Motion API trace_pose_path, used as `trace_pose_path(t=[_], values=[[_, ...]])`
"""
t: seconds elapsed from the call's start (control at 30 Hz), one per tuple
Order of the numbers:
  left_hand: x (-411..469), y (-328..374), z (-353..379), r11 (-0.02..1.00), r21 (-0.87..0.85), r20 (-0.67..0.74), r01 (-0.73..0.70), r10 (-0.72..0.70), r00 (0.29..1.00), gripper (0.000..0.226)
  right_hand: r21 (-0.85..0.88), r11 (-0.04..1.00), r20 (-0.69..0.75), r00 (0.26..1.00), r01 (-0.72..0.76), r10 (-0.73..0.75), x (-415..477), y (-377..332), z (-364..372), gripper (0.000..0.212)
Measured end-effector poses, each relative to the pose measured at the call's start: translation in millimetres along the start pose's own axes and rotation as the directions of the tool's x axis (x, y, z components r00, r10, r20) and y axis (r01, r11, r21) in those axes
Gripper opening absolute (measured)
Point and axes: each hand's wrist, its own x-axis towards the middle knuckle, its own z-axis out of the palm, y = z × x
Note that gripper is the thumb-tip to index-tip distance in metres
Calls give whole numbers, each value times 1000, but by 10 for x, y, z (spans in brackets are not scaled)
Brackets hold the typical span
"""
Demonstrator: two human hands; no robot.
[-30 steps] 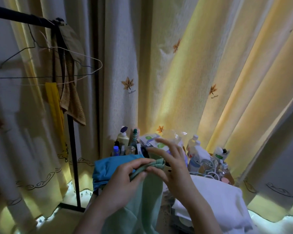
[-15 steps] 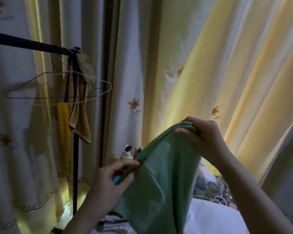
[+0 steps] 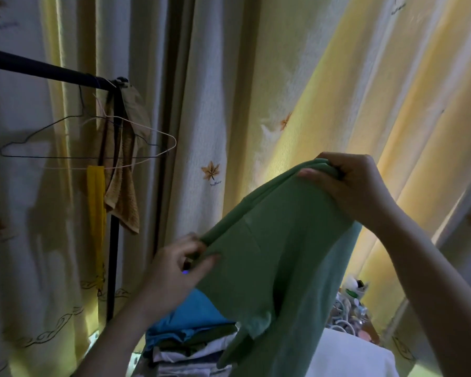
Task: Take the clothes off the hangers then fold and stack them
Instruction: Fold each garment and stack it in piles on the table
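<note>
I hold the green garment [image 3: 278,254] in the air in front of me, above the stack [image 3: 196,341] of folded clothes that lies low and near, with a blue piece [image 3: 193,311] on top. My right hand [image 3: 354,186] is high on the right. Its grip is closed around a bunched part of the top edge, with the fingers curled over the cloth. My left hand [image 3: 174,270] is lower and to the left, and its grip pinches the same edge between thumb and fingers. The edge runs as a tight slope between the two hands, and the rest hangs down freely. The cloth looks thin, soft and light. I judge it has no stiffness, so it will sag and crease wherever I do not support it, and it may slip if the pinch is loose. For a clean fold I think it is best to take it at the corners or seams, where the material is doubled. On the far left, two wire hangers [image 3: 87,148] hang on the dark rail [image 3: 38,68]. I cannot tell whether the yellow strip [image 3: 95,213] beside them is on one.
</note>
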Motion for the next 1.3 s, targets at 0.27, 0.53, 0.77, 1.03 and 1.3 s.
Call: trace_pose_path(t=[0.27,0.53,0.77,1.03,1.3], values=[[166,59,-240,996,11,-208,-94,94,973,15,32,990,132,982,-140,135,-50,165,-70,45],[58,-7,-347,629,-634,141,450,-477,867,59,136,958,151,961,-253,232,-64,268,28,36],[-471,-466,127,240,-709,497,663,-497,711,78,199,929,143,947,-313,288,-102,341,160,49],[-486,-702,269,695,-562,-97,448,-594,798,35,255,898,399,885,-358,240,-197,582,112,24],[-696,-735,-100,860,-382,-191,339,-432,881,62,-30,981,409,893,-192,187,-107,661,496,15]])
